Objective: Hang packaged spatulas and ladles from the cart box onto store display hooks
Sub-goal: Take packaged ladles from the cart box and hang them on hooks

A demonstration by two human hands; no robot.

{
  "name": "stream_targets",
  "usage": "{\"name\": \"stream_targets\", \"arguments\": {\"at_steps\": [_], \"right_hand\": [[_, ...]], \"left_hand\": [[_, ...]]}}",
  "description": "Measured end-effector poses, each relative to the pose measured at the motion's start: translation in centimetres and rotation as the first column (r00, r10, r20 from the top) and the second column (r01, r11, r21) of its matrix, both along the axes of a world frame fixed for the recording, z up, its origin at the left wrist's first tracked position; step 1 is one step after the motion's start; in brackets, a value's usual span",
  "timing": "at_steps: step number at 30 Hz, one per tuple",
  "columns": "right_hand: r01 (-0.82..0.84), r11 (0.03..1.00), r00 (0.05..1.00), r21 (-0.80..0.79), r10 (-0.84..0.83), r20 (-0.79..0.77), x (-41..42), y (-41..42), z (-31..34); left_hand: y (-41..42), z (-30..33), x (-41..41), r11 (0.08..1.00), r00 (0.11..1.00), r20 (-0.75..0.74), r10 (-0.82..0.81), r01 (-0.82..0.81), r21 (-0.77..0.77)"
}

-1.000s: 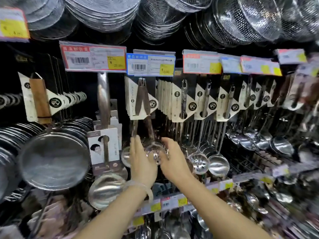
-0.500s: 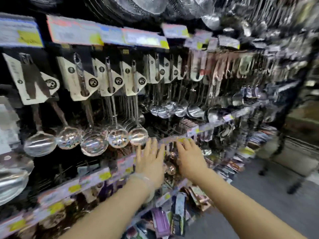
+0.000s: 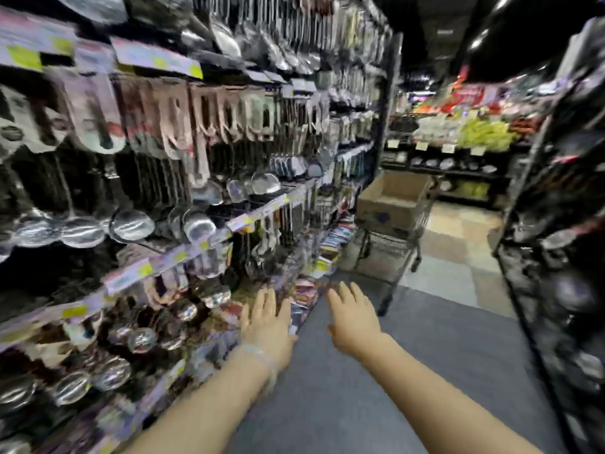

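The picture is blurred by motion. My left hand (image 3: 268, 326) and my right hand (image 3: 355, 317) are stretched out in front of me over the aisle floor, fingers spread, with nothing in either. A brown cardboard box (image 3: 393, 201) sits open on a wire cart (image 3: 389, 253) further down the aisle, well beyond both hands. Packaged ladles (image 3: 131, 224) hang in rows from display hooks (image 3: 209, 103) on the shelving to my left. What lies inside the box is hidden.
Price-tag rails (image 3: 262, 213) run along the left shelving. Dark shelving (image 3: 556, 240) with cookware lines the right side. Grey floor (image 3: 409, 355) runs between them toward the cart. A produce display (image 3: 474, 132) stands at the far end.
My view has swung right from the ladle hooks to the aisle and cart. Both hands have let go of the hanging ladles, dropped lower and now reach forward with nothing in them.
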State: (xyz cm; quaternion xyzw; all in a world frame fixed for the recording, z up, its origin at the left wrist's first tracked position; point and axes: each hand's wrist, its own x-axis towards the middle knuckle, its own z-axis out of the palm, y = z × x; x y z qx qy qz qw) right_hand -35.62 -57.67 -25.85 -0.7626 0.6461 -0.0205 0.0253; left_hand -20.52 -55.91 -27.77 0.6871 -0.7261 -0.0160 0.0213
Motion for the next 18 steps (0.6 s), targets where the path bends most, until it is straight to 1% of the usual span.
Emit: {"name": "stream_targets", "arguments": {"at_steps": [4, 8, 12, 15, 18], "right_hand": [[0.072, 0.996, 0.997, 0.049, -0.071, -0.027, -5.5, -3.5, -1.8], [0.156, 0.985, 0.988, 0.068, -0.155, -0.018, -10.0, -9.0, -3.1], [0.224, 0.972, 0.974, 0.075, -0.222, -0.031, -14.1, -16.9, -3.4], [0.256, 0.964, 0.966, 0.072, -0.251, -0.068, -16.6, -23.8, -2.8], [0.268, 0.962, 0.963, 0.05, -0.265, -0.046, -18.6, -30.3, -2.4]], "left_hand": [[-5.6, -1.4, -5.7, 0.993, 0.995, -0.001, -0.099, 0.099, 0.059], [-12.8, -2.5, -11.0, 0.975, 0.978, -0.013, -0.208, 0.208, 0.078], [-21.5, -2.8, -15.0, 0.962, 0.965, -0.033, -0.259, 0.261, 0.083], [-28.2, -2.6, -17.4, 0.948, 0.954, -0.035, -0.297, 0.299, 0.106], [-34.8, -1.7, -19.3, 0.937, 0.942, -0.034, -0.333, 0.335, 0.097]]}}
